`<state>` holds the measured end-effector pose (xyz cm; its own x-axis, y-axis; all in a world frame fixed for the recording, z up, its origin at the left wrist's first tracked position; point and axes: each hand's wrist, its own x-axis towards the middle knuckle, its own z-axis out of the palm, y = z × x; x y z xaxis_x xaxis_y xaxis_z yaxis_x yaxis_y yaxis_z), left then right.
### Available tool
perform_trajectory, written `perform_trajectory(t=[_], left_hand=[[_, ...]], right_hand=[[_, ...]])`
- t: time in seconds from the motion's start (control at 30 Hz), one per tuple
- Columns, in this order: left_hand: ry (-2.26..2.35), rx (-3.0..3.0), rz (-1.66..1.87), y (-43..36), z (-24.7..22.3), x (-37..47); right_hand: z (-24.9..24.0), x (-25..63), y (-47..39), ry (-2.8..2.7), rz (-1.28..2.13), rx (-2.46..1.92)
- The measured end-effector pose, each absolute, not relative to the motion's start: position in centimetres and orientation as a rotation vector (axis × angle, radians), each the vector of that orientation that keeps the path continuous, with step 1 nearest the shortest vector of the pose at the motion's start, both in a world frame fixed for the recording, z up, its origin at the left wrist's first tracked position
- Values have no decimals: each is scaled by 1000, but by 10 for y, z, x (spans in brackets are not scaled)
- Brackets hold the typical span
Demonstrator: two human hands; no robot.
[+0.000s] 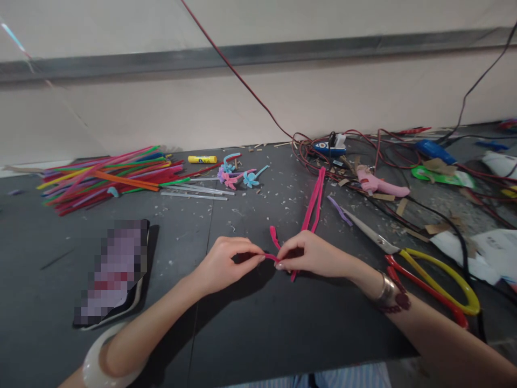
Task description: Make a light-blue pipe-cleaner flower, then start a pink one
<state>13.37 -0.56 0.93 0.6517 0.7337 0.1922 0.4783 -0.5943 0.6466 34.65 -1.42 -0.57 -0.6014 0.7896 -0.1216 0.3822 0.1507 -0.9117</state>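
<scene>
Between my two hands runs a short stretch of dark pink pipe cleaner [271, 257]. My left hand [232, 262] pinches one end of it between thumb and fingertips. Close beside, my right hand [306, 251] pinches the same piece, and a bent pink end sticks up by its fingers. Longer pink pipe cleaners [313, 202] lie behind my right hand and partly under it. To the right are scissors [398, 249] with red and yellow handles, and a short purple piece [340, 210] lies by their tip.
A heap of coloured pipe cleaners [113, 175] and a yellow glue stick [202, 159] lie at the back left. Small pipe-cleaner flowers [250, 179] are near the middle. A phone [113, 275] is at left. Tangled cables, a pink glue gun [379, 185] and scraps cover the right.
</scene>
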Motion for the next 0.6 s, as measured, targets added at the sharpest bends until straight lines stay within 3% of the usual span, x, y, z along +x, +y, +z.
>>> perform_trajectory(t=[0.23,0.6], left_hand=[[1093,1988,686,-12,11,141],[986,1262,462,-13,6,147]], right_hand=[[-4,342,-15,-1609,1911,-1045],[-5,338,-14,-1367,1947,-952]])
